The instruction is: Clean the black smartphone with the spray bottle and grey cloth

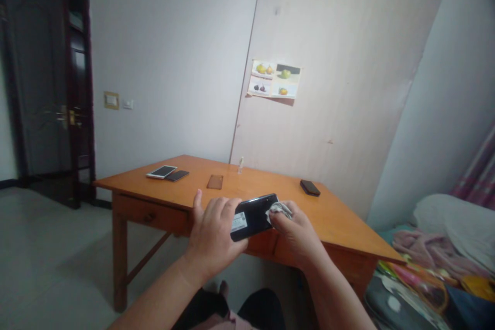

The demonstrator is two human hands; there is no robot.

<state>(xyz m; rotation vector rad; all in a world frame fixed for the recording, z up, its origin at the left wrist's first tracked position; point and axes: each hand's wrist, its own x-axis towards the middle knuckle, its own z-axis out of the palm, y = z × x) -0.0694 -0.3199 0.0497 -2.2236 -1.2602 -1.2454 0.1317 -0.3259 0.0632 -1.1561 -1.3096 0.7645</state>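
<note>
A black phone [256, 215] with a white label on its back is held up in front of the desk's near edge. My left hand [216, 229] is closed round its left end, thumb below and fingers over the top. In my right hand [296, 229] a crumpled whitish cloth [279, 210] is pinched, pressed against the phone's right end. Beyond the phone, on the desk, lies a flat brown phone case [215, 181], which looks see-through. A small clear bottle [240, 165] stands upright near the wall.
The wooden desk [263, 178] has drawers in front. A white tablet [161, 171] and a dark phone [178, 176] lie at its left, a dark wallet-like item [310, 187] at its right. Beside it is a bed with a rumpled pink blanket [436, 247]. A door [36, 77] is far left.
</note>
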